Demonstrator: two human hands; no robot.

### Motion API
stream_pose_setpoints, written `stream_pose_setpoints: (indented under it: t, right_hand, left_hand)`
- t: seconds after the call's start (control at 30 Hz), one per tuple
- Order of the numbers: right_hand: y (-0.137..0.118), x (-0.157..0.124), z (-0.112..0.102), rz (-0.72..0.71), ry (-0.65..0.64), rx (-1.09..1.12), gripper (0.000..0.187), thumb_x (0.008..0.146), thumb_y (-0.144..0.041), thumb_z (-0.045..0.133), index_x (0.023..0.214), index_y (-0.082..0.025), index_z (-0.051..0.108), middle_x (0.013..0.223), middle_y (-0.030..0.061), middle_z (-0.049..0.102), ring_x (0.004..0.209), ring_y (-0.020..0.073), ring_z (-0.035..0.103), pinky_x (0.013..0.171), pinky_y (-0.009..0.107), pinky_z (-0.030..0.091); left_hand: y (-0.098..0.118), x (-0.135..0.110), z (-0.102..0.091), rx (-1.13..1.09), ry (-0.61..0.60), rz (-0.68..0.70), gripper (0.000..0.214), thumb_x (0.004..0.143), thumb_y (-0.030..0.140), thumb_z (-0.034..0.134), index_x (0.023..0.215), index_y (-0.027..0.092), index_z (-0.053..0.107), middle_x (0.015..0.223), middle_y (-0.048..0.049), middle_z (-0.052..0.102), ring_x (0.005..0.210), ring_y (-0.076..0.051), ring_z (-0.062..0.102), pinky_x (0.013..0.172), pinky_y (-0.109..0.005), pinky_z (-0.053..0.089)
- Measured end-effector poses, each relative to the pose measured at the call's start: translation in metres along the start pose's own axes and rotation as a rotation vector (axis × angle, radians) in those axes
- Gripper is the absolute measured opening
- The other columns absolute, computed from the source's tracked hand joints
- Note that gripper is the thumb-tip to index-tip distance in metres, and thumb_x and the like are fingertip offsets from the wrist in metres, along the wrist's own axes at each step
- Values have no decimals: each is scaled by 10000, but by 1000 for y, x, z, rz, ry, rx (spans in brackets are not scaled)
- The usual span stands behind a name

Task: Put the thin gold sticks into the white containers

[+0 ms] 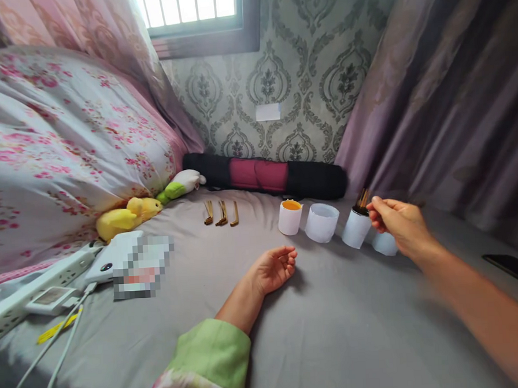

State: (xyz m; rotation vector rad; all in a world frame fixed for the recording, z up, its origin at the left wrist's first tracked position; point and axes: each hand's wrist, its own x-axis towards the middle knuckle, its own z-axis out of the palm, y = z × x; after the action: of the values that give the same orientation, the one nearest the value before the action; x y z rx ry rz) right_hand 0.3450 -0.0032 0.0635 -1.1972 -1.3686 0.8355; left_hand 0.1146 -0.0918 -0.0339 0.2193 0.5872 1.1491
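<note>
My left hand (277,270) rests on the grey sheet, its fingers loosely curled in and nothing seen in them. At the right, my right hand (397,220) is pinched beside the top of a white-wrapped cup (355,229) with a dark rim. Thin brown-gold sticks (363,198) stand up out of that cup. Whatever the right fingertips hold is hidden. Another white cup (385,243) sits partly behind this hand. To the left are a translucent white cup (322,224) and a white cup with an orange inside (290,218). Small groups of gold L-shaped rods (221,214) lie farther left.
A black and maroon roll (262,175) lies along the wall. Plush toys (130,215), a power strip (42,286) with white cables and a white device (114,256) occupy the left side. A dark phone-like object (515,268) lies at the far right.
</note>
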Motion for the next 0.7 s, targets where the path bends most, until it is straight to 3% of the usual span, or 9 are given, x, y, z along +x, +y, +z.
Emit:
stream_pose_setpoints:
  t: [0.13, 0.3, 0.47, 0.7]
  right_hand:
    - [36, -18, 23, 94, -159, -85, 276, 721, -417, 522, 662, -147, 537, 502, -29, 489, 376, 53, 431, 333, 161, 301]
    - [69, -37, 51, 52, -306, -258, 330, 738, -463, 452, 681, -155, 556, 515, -20, 517, 386, 74, 461, 362, 181, 321]
    - [81, -41, 65, -88, -322, -419, 385, 767, -478, 383, 661, -159, 572, 525, 2, 551, 427, 100, 487, 438, 206, 352]
    - [93, -48, 69, -224, -250, -655, 409, 800, -462, 335, 613, -188, 575, 572, 32, 595, 553, 139, 519, 513, 215, 315]
  left_hand:
    - [0, 1, -2, -6, -16, 0, 77, 743, 121, 508, 775, 75, 562, 680, -58, 580, 530, -67, 515, 482, -166, 420]
    - [0, 2, -3, -2, -22, 1, 85, 745, 128, 513, 788, 71, 561, 680, -58, 581, 543, -67, 521, 494, -164, 415]
    - [-1, 4, -4, 3, -31, 5, 98, 745, 131, 517, 801, 66, 564, 688, -59, 581, 555, -68, 522, 508, -165, 416]
    - [-2, 4, -3, 22, -19, 14, 109, 751, 133, 510, 814, 64, 565, 696, -64, 584, 557, -73, 522, 524, -174, 430]
